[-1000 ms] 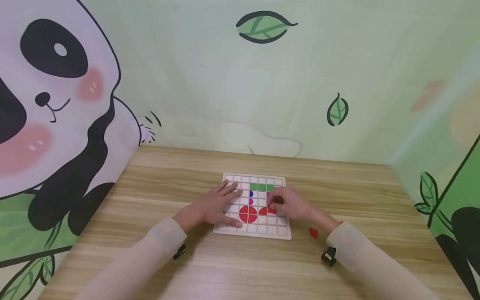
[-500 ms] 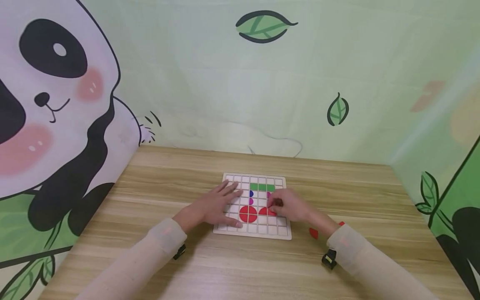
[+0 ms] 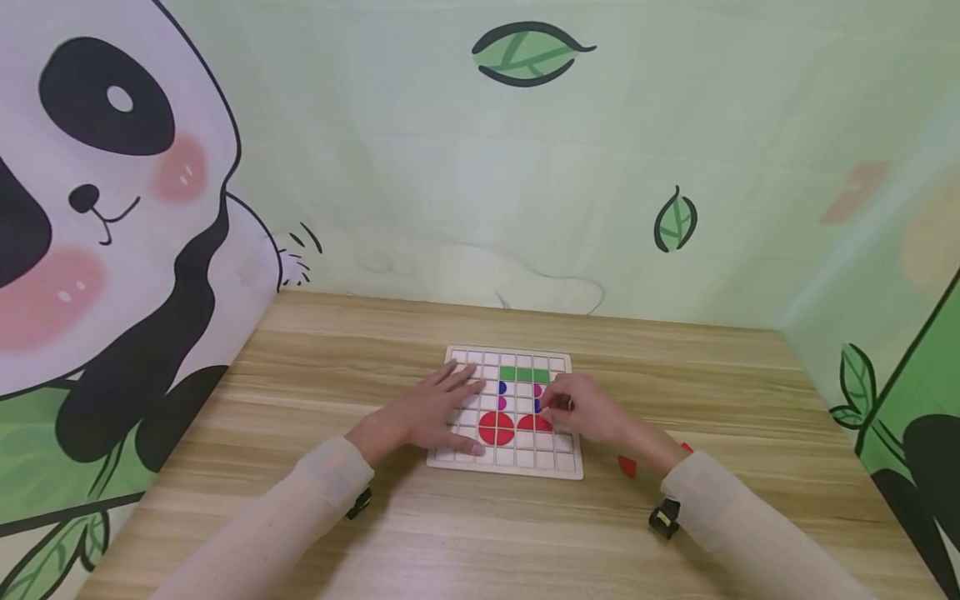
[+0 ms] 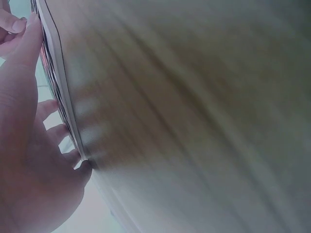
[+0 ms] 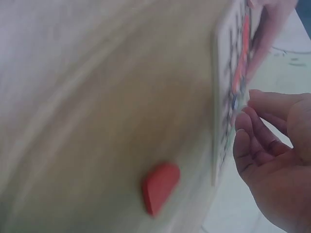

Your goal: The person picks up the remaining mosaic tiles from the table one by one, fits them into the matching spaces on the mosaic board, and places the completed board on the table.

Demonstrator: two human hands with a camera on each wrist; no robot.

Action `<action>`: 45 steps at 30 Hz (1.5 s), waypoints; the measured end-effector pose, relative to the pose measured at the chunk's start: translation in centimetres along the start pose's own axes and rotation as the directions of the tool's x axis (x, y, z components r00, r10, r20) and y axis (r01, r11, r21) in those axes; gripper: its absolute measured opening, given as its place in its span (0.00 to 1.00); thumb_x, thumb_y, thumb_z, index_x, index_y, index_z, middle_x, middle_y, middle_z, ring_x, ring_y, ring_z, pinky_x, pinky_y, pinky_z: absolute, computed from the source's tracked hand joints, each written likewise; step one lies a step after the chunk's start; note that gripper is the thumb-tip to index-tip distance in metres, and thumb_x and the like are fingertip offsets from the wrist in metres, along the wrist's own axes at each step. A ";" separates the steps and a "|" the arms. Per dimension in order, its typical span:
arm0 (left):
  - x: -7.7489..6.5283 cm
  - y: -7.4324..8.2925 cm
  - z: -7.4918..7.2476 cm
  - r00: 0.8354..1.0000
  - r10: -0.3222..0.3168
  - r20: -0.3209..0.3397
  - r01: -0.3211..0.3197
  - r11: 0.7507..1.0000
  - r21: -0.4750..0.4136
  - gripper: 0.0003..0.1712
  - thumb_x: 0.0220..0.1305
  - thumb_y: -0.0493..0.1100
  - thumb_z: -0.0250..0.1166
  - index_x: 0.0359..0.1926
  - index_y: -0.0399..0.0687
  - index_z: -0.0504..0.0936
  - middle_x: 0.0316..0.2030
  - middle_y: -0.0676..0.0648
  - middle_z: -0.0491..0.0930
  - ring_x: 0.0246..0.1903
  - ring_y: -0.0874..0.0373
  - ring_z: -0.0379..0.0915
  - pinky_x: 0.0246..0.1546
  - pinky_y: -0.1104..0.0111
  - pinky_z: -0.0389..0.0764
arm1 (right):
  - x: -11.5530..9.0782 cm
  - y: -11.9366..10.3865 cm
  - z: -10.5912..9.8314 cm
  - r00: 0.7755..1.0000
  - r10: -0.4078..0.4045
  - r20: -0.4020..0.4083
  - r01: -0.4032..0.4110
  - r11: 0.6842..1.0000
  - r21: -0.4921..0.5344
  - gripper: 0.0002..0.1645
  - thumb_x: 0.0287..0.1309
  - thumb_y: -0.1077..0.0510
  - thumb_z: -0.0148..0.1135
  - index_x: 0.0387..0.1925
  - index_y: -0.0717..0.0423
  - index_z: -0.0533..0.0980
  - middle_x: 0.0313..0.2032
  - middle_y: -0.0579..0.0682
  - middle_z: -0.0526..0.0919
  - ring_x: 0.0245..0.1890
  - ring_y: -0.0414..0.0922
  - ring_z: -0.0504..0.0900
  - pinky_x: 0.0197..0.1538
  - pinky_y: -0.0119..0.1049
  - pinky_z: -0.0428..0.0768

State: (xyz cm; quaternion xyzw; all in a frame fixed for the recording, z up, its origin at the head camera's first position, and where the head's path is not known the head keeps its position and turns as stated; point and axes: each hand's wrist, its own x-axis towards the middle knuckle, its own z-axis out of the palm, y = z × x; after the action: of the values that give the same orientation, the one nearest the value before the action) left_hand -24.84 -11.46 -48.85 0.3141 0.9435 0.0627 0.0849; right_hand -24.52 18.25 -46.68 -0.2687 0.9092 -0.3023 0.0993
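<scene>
A white grid board (image 3: 516, 470) lies on the wooden table. My left hand (image 3: 430, 410) rests spread across its left side. At the board's right side, my right hand (image 3: 582, 407) has bent fingers, with the fingertips right by a small blue piece (image 3: 537, 406). In the right wrist view, the thumb and index fingertip stand slightly apart, and no piece shows between them. A red circle (image 3: 496, 428) of quarter pieces and a red half circle (image 3: 531, 423) sit in the grid. Green squares (image 3: 524, 374) form a row above small blue and magenta pieces (image 3: 502, 403).
Two loose red pieces lie right of the board: a quarter piece (image 3: 627, 467) and another (image 3: 687, 448) partly behind the right forearm. A printed backdrop (image 3: 420, 167) with a panda and leaves rises behind the table (image 3: 480, 533).
A red quarter has settled into the half circle on the board. My right hand has drawn slightly to the right, uncovering the small blue piece. My left hand stays put.
</scene>
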 end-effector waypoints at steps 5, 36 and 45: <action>0.0 0.0 0.0 1.000 0.001 -0.002 -0.001 1.000 0.000 0.64 0.40 0.87 0.50 0.74 0.65 0.46 0.76 0.50 0.39 0.74 0.43 0.31 0.69 0.46 0.52 | -1.4 0.6 -1.9 1.000 0.015 0.007 -0.015 1.000 0.003 0.07 0.57 0.58 0.65 0.38 0.51 0.80 0.33 0.42 0.79 0.34 0.42 0.75 0.37 0.31 0.79; 0.1 -0.2 0.4 1.000 0.006 -0.010 -0.006 1.000 -0.004 0.64 0.39 0.87 0.48 0.74 0.66 0.46 0.76 0.51 0.38 0.74 0.43 0.30 0.69 0.45 0.53 | -10.2 2.6 -3.5 0.983 0.090 0.161 -0.053 0.974 -0.218 0.10 0.53 0.58 0.68 0.34 0.48 0.72 0.31 0.41 0.74 0.31 0.37 0.71 0.32 0.27 0.73; 0.1 -0.2 0.4 1.000 0.006 -0.009 -0.006 1.000 0.016 0.64 0.39 0.88 0.48 0.74 0.65 0.46 0.76 0.51 0.38 0.74 0.43 0.30 0.70 0.46 0.52 | -9.6 2.8 -3.7 0.980 0.087 0.180 -0.061 0.988 -0.144 0.07 0.57 0.57 0.65 0.31 0.45 0.73 0.28 0.40 0.76 0.28 0.36 0.72 0.30 0.28 0.73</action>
State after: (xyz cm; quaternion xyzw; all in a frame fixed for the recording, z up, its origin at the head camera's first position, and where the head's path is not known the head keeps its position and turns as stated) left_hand -24.98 -11.54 -49.28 0.3174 0.9434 0.0568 0.0776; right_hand -18.94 27.21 -45.25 -0.2678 0.9240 -0.2086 0.1762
